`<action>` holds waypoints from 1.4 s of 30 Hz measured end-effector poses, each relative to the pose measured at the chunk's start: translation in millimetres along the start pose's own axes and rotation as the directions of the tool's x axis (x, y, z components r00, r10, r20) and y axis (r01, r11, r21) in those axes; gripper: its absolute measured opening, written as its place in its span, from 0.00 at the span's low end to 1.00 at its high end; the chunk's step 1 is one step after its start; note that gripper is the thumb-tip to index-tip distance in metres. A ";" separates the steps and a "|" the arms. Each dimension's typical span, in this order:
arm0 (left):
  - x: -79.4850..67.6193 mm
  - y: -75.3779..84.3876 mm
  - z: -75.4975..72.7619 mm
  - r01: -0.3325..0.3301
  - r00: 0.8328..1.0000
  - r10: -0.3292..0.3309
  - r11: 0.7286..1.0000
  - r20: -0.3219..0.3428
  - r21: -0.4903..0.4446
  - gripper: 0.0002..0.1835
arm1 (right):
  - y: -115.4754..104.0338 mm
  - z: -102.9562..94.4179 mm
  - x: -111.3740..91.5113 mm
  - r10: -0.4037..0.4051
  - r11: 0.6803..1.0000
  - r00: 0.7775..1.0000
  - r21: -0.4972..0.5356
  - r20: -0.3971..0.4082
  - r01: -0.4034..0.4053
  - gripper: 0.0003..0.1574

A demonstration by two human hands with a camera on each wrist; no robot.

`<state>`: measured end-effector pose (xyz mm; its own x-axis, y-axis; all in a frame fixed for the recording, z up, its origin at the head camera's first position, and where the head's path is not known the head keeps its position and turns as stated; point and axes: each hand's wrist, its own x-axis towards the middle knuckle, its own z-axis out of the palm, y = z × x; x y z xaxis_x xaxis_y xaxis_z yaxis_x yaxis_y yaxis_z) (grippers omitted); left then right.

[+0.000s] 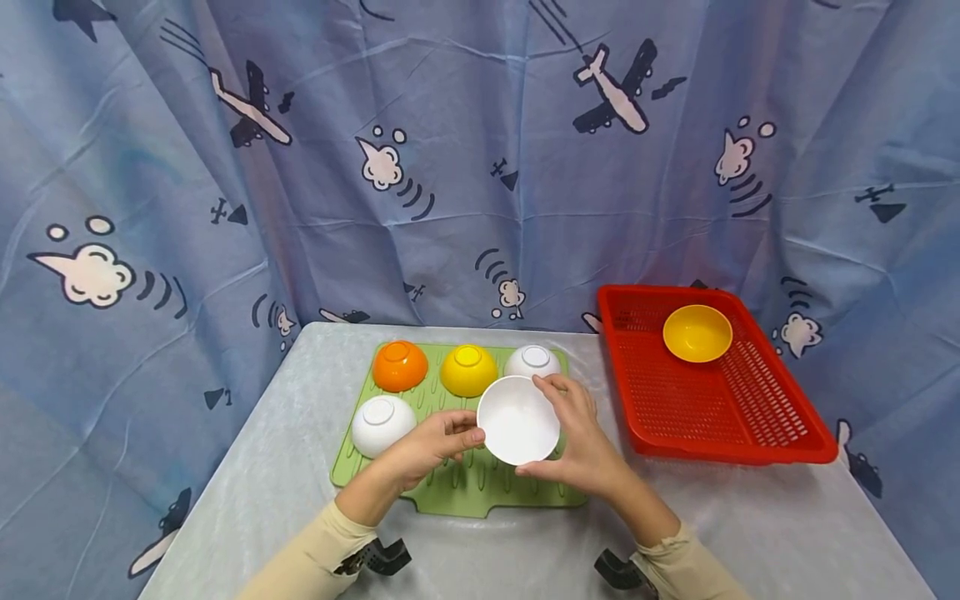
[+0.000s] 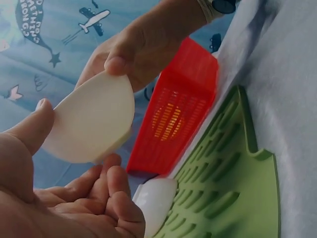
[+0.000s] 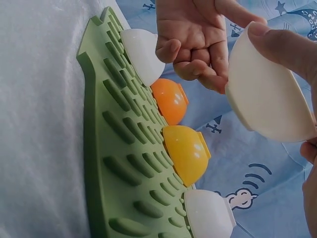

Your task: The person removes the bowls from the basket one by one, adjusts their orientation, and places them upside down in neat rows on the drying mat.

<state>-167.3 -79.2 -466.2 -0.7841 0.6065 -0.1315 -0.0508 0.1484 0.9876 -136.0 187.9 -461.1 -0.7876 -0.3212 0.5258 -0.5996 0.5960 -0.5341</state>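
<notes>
A white bowl (image 1: 518, 420) is held up above the green drying mat (image 1: 457, 492), its hollow side facing the head camera. My right hand (image 1: 581, 433) grips it from the right, fingers and thumb spread along the rim. From the left, my left hand (image 1: 431, 446) has its thumb on the rim, and its curled fingertips meet the base in the left wrist view. Upside down on the mat sit an orange bowl (image 1: 401, 367), a yellow bowl (image 1: 468, 372), a white bowl (image 1: 382, 427) at the left, and another white bowl (image 1: 534, 360) partly hidden behind the held one.
To the right of the mat stands a red plastic basket (image 1: 622, 400) with perforated walls. A yellow bowl (image 1: 697, 334) lies inside it, hollow side up. Behind the white-covered table (image 1: 277, 467) hangs a blue curtain (image 1: 450, 250) printed with planes.
</notes>
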 end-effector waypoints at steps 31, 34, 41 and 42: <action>-5.9 10.3 -1.8 -0.206 0.906 0.340 0.874 -0.251 0.439 0.33 | -5.4 -13.6 0.9 0.277 0.922 0.953 0.244 0.125 -0.300 0.45; -6.3 10.3 -2.3 -0.234 0.881 0.416 0.798 -0.226 0.556 0.35 | -4.8 -12.0 0.6 0.299 0.913 0.941 0.238 0.156 -0.330 0.43; -8.0 13.4 -2.2 -0.289 0.847 0.520 0.622 -0.108 0.728 0.36 | -7.4 -5.1 1.0 0.395 0.877 0.893 0.200 0.218 -0.437 0.45; -8.4 14.0 -1.9 -0.293 0.847 0.523 0.607 -0.094 0.739 0.37 | -7.6 -4.2 0.9 0.408 0.870 0.886 0.202 0.222 -0.451 0.45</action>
<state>-162.6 -83.7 -451.1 -0.7486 0.5182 0.4136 0.6561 0.4893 0.5746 -131.6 186.2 -453.7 -0.9735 -0.2049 0.1012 -0.1951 0.5144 -0.8350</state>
